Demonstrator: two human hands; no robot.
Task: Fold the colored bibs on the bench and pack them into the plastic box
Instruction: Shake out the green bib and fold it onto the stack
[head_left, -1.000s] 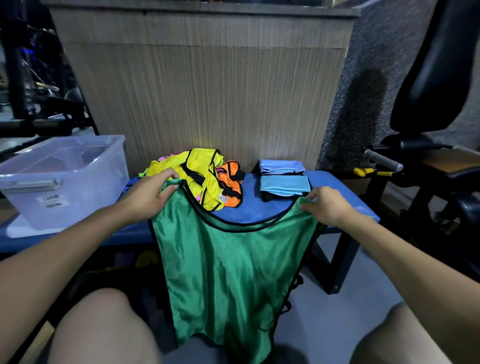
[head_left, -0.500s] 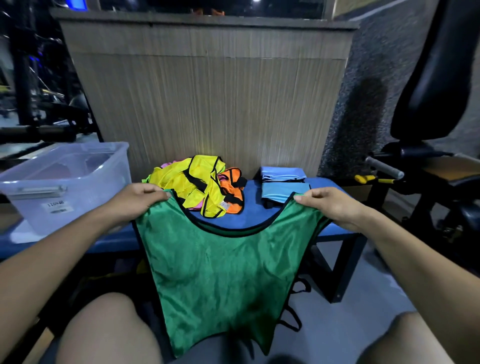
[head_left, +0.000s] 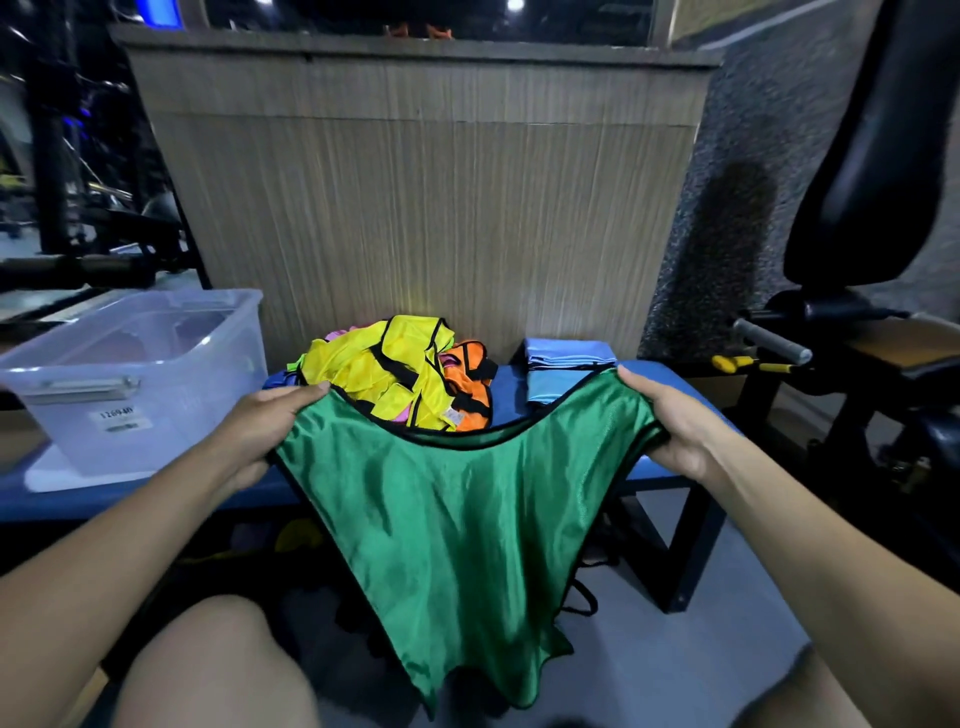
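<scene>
- The green bib (head_left: 457, 519) hangs in the air at the middle of the view, in front of the blue bench (head_left: 670, 462), its top edge spread between both hands and its hem dangling toward six o'clock between the knees.
- Risk: the cloth looks slick and shiny, so a loose pinch at either shoulder could likely let one corner slide out, and the bib would drop to the floor rather than the bench.
- Risk: laying it down carelessly could catch the heap of yellow and orange bibs (head_left: 400, 374) at twelve o'clock, or nudge the folded blue stack (head_left: 566, 364) at one o'clock out of square.
- Risk: the black side ties near five o'clock may tangle into the fold.
- The left hand (head_left: 265, 431), at nine o'clock of the bib, grips the left shoulder, fingers curled over the edge.
- The right hand (head_left: 670, 421), at three o'clock, grips the right shoulder, thumb on top, palm turned partly up.
- Both forearms reach forward, wide apart.
- The plastic box (head_left: 130, 374) sits at ten o'clock on the bench, lid off.
</scene>
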